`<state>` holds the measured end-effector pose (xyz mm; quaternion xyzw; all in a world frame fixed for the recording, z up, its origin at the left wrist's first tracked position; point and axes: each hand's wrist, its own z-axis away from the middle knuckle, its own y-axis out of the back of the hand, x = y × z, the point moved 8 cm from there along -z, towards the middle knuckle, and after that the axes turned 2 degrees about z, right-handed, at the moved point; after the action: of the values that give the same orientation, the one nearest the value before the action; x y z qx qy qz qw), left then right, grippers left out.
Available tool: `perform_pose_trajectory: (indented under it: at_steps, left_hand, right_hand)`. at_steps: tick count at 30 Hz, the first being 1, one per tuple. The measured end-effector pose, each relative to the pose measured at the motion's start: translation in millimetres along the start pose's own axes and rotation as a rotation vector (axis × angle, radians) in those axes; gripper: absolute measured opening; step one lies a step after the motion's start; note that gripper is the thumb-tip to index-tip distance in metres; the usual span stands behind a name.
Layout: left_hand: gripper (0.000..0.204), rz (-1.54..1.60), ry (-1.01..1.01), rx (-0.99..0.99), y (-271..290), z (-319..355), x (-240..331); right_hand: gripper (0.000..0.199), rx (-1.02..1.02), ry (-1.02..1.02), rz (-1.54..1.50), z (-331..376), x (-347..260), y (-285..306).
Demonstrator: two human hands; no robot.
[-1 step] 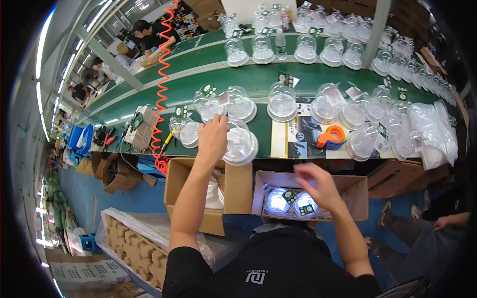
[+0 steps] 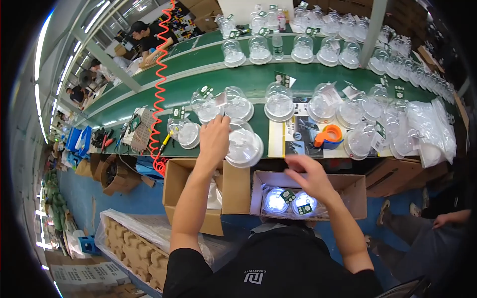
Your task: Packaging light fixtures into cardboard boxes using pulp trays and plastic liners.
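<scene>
Against a clear plastic dome (image 2: 247, 149) my left hand (image 2: 214, 140) is curled, grip unclear; my right hand (image 2: 312, 175) is half-open, empty.

Ceiling tubes (image 2: 38, 64) are shining brightly from the left, and two lamps (image 2: 276, 200) are glaring blue-white. Fisheye distortion is bending straight edges toward a black rim.

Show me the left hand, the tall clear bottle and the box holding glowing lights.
Left hand (image 2: 214, 139): head view, its back.
Tall clear bottle (image 2: 277, 46): head view, its side.
Box (image 2: 257, 195): head view, its left wall.
</scene>
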<state>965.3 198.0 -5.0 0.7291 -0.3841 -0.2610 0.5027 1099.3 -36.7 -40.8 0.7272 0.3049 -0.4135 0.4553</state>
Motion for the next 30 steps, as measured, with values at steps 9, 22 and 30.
perform_pose_trajectory:
  at_steps: [9, 22, 30]
  left_hand:
    - [0.017, 0.71, 0.174, -0.115, -120, -9, 83]
    - [0.052, 1.543, 0.507, -0.196, -199, -45, 84]
    - [0.04, 1.675, 0.752, -0.054, -248, 105, 50]
  right_hand:
    - [0.037, 0.123, -0.003, 0.148, -108, 127, -28]
    - [0.043, -0.02, -0.003, 0.381, -179, 177, -11]
    - [0.055, -0.469, -0.2, 0.547, -206, 157, -13]
